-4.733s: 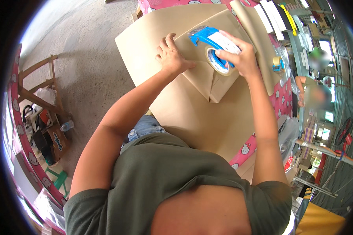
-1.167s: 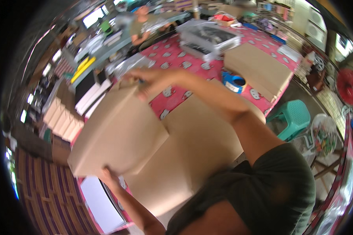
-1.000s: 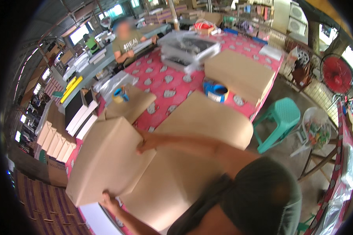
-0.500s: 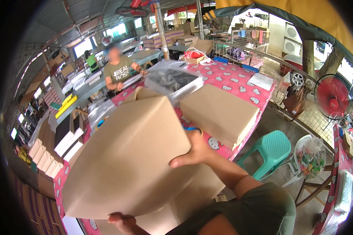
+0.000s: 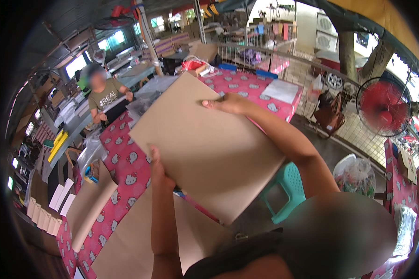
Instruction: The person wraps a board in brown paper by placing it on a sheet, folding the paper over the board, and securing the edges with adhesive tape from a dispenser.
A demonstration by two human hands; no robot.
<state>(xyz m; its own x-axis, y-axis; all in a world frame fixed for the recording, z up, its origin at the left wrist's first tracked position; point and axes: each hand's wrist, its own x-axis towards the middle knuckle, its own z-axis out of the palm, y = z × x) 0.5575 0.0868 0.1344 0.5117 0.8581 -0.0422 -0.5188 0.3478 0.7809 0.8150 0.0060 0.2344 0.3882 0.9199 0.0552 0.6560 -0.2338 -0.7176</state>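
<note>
Between both hands I hold a flat brown cardboard piece [image 5: 205, 144], tilted above the table. My right hand [image 5: 228, 105] grips its far right edge, thumb on top and fingers hidden beneath. At its left edge my left hand [image 5: 159, 171] is closed, thumb up along the side. Whether it is a single sheet or a stack, I cannot tell. Below my left forearm lies a large brown sheet [image 5: 135, 232] on the pink patterned tablecloth [image 5: 125, 156]. Farther left rests a curled brown sheet [image 5: 93, 200], with a small blue-and-orange item [image 5: 92, 173] at its far end.
Stacks of white-edged boards [image 5: 60, 193] stand at the left edge. A co-worker [image 5: 104, 95] handles something across the table. Clear plastic [image 5: 144, 104] lies near them. To the right are a green stool [image 5: 288, 190], a bagged chair [image 5: 356, 176] and a red fan [image 5: 385, 106].
The large brown sheet has dropped from my hands toward the table's near side. Both hands have moved onto a brown piece farther away. The brown stack at the right no longer shows there.
</note>
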